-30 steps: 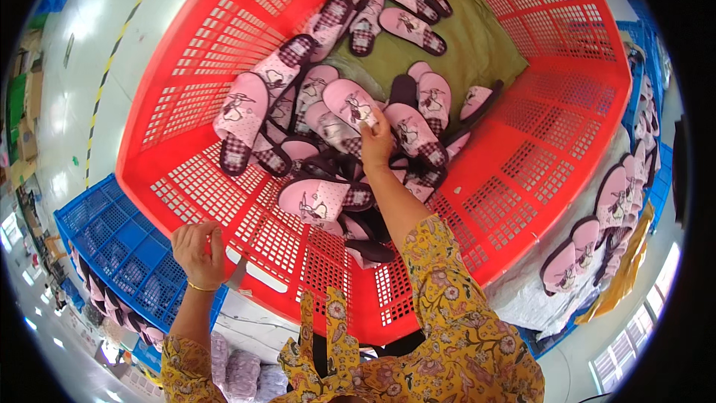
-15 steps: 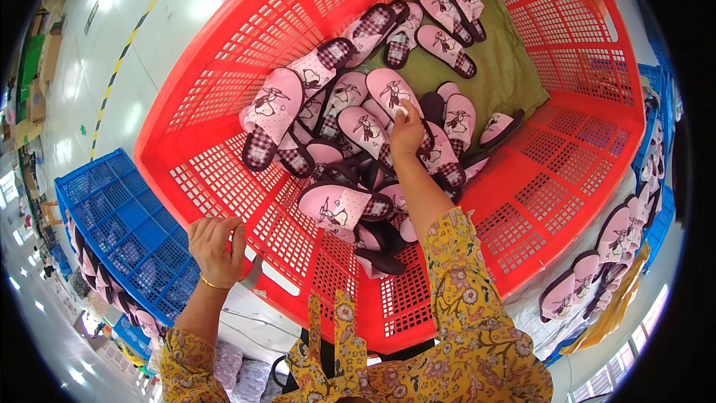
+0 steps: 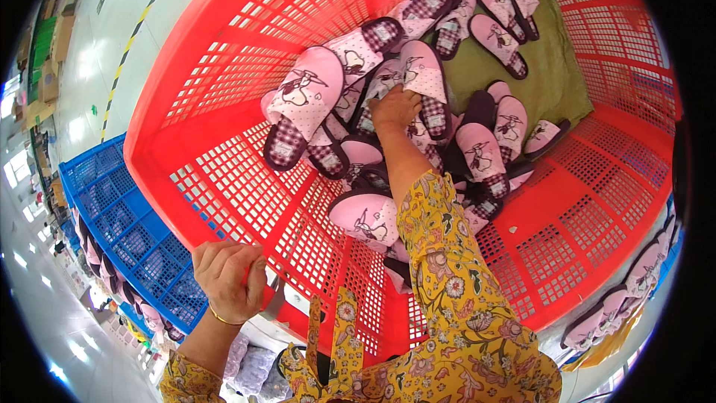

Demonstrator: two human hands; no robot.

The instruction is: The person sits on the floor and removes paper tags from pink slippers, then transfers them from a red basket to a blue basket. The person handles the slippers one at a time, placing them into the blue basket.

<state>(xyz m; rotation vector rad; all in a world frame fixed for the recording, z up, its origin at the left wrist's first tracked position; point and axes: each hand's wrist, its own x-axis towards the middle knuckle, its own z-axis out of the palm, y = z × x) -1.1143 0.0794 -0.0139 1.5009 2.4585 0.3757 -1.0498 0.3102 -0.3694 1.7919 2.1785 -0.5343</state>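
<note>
From my end I judge the work on the slippers to be partway along, no more. Three pink fabric slippers with dark soles (image 3: 496, 36) lie close together on an olive-green sheet (image 3: 556, 67) inside the red perforated plastic basket (image 3: 165, 130); I can't tell whether that spacing is deliberate. Most of the others are unsorted to my eye, overlapping in a loose heap, some showing checked insoles, so plenty looks left to handle.

My right hand (image 3: 395, 110) is down in that heap, fingers bent among the slippers; I cannot tell whether they grasp one or only touch. Just beside its fingertips, on the right, lies a pink slipper with a dotted, printed upper (image 3: 424, 75), toe pointing away from me. A larger-looking pink slipper (image 3: 306, 89) rests left of that hand, apart from it. My left hand (image 3: 231, 277) is clenched over the basket's near-left rim, well away from the heap.
</note>
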